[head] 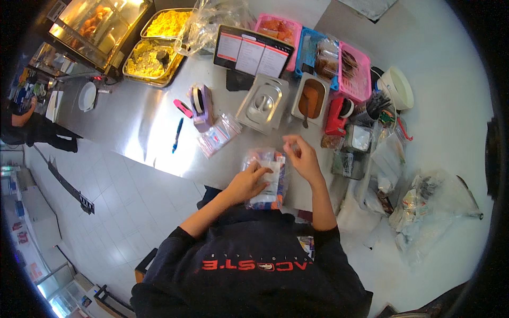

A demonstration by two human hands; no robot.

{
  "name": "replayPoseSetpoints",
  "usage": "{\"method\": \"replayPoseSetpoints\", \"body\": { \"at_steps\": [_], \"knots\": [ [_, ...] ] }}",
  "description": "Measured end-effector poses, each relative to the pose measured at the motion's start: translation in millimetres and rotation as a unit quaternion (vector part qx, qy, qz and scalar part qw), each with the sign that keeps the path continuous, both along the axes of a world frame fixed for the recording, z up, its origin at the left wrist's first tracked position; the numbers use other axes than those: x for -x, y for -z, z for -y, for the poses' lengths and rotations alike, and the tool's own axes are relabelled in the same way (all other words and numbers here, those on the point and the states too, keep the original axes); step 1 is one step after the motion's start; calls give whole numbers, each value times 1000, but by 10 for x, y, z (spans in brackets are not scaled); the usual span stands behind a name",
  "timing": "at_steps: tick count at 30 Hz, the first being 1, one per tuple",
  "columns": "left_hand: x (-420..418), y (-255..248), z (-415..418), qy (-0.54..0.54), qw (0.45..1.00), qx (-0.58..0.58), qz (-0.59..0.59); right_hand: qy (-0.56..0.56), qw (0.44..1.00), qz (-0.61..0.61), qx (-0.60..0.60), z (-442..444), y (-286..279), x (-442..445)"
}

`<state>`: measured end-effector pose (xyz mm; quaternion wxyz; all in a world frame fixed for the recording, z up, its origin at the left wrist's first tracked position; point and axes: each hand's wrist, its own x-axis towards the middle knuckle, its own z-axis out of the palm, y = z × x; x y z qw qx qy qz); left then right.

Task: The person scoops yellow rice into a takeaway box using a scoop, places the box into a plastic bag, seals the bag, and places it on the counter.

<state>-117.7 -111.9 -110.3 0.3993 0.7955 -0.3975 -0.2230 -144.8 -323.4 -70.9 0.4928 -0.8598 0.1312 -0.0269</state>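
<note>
My left hand (248, 183) rests with its fingers spread on a white paper slip (271, 189), which lies on a clear plastic packet with blue and orange print (283, 175) at the near edge of the steel counter. My right hand (300, 155) is raised just right of the packet, fingers curled and thumb near the fingertips; whether it pinches something small cannot be told. Beyond the hands stand a lidded steel pan (263, 101) and an uncovered steel pan of brown sauce (312, 99) with a spoon. A plastic bag of small printed packets (218, 136) lies to the left.
A purple tape dispenser (202, 109), pink cutter (183, 108) and blue pen (177, 135) lie left. A tablet (253, 51) stands behind; a red tape dispenser (336, 117) and plastic baskets (355, 71) are right. Yellow food fills trays (149, 61) at back left. A person (35, 123) stands far left.
</note>
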Motion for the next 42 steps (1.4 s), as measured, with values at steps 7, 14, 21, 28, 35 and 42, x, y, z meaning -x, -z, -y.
{"method": "replayPoseSetpoints", "body": {
  "at_steps": [7, 14, 21, 28, 35, 42],
  "knots": [
    [-487, 64, -553, 53, 998, 37, -10, -126, 913, -95, 375, -931, 216, -2179],
    [-1021, 185, -1218, 90, 994, 27, -59, -10, 858, -115, 501, -839, 893, -2844],
    [-1197, 485, -1654, 67, 983, 24, -168, 36, 888, -81, 451, -1034, 714, -2823],
    [-1636, 854, -1506, -233, 574, 223, -752, 10, 992, -126, 27, -1751, 933, -1829],
    [-1858, 880, -1390, -271, 573, 262, -728, 67, 978, 17, -197, -1907, 1182, -1601],
    [-1889, 1013, -1453, -254, 622, 198, -714, 138, 885, -289, -339, -1945, 1176, -1394]
  ]
}}
